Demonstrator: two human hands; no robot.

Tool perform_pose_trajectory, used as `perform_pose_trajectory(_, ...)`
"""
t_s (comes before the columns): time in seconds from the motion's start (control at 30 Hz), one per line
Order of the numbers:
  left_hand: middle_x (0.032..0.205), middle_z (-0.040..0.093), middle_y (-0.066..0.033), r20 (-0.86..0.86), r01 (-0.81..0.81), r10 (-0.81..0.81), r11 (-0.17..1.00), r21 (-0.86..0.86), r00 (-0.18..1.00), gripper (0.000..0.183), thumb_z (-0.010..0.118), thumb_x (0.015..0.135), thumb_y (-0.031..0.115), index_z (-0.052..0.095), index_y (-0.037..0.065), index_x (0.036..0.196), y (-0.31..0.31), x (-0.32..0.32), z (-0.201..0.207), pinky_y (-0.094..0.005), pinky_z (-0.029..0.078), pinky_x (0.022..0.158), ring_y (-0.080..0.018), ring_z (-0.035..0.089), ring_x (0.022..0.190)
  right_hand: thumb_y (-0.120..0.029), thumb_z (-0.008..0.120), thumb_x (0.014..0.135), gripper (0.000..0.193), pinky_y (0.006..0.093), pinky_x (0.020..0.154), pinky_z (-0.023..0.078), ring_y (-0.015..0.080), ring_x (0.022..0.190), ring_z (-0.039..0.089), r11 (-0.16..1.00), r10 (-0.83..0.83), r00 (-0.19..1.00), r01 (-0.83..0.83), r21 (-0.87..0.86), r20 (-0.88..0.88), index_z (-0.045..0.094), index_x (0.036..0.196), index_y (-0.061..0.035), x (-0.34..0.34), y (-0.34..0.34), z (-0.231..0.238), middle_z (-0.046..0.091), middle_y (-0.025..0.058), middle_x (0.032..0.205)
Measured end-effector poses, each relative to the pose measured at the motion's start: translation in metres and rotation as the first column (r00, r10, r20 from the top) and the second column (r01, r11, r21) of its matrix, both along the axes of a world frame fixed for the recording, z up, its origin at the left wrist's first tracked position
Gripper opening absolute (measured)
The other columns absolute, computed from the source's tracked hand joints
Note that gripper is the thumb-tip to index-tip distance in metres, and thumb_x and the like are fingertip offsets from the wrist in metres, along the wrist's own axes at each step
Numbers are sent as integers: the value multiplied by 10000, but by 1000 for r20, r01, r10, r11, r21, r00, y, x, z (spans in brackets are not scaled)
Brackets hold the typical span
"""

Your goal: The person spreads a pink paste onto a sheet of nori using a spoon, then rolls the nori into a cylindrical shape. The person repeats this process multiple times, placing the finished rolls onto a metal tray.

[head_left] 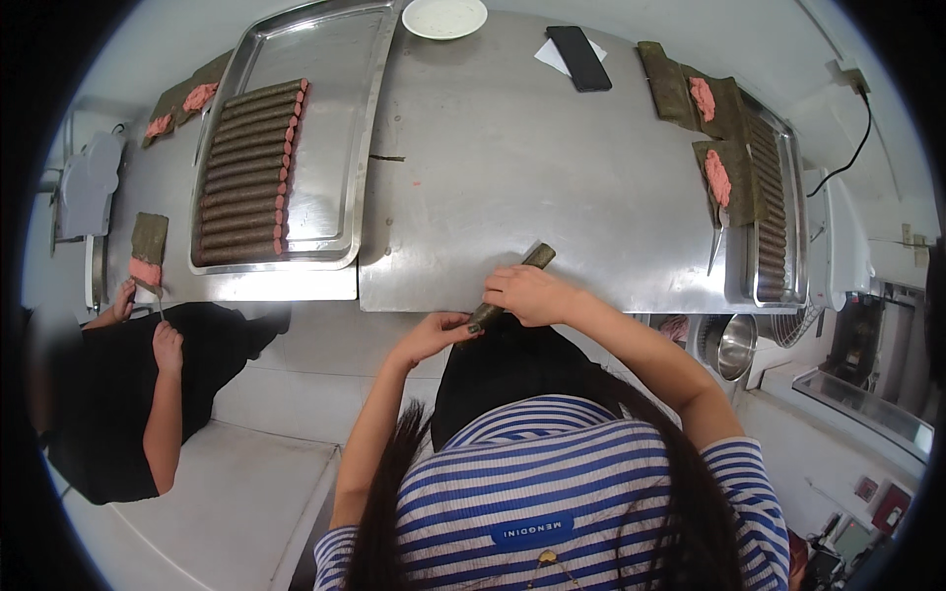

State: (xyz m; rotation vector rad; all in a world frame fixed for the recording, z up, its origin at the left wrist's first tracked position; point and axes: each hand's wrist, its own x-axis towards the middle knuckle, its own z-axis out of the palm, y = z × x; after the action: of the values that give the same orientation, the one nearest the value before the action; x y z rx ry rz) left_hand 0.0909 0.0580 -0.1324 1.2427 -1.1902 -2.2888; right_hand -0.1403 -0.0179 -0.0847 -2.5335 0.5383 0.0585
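A dark green seaweed roll (537,257) lies at an angle over the front edge of the steel table (493,167). My right hand (529,294) is closed around its middle. My left hand (434,333) pinches its near end just below the table edge. Both my forearms come up from a blue-and-white striped shirt at the bottom of the view.
A steel tray (340,128) at the left holds a row of several finished rolls (246,172). Another tray (774,212) with rolls and seaweed sheets topped with pink paste (717,175) is at the right. A white plate (444,17) and a black phone (578,57) lie at the back. A person in black (148,384) works at the left.
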Motion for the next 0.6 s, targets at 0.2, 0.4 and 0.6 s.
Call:
perform_pose_trajectory(0.2, 876, 706, -121, 473, 73, 83, 951, -302, 877, 357, 733, 790, 222, 672, -2, 1061, 10, -14, 41, -322, 502, 739, -198, 648, 757, 0, 608, 714, 286, 389, 893, 458, 277, 1047, 546, 998, -7, 999, 10, 69, -52, 593, 996, -44, 3, 3, 2, 572, 96, 1048)
perform_pose_trajectory(0.4, 830, 666, -190, 560, 156, 199, 838, -522, 804, 338, 746, 726, 267, 696, 65, 992, 9, 3, 61, -425, 507, 686, -379, 637, 791, -56, 623, 724, 266, 387, 866, 460, 290, 1010, 546, 999, 1, 1000, 0, 47, -29, 595, 987, -39, 6, -13, 7, 567, 107, 1017)
perform_pose_trajectory(0.6, 768, 656, -173, 659, 329, 158, 768, -550, 735, 289, 749, 728, 264, 705, 97, 960, 5, 19, 78, -430, 498, 659, -367, 634, 729, -142, 760, 613, 314, 393, 846, 484, 298, 1011, 558, 998, -47, 999, 48, 38, -24, 619, 873, -36, 5, -14, -6, 591, 115, 982)
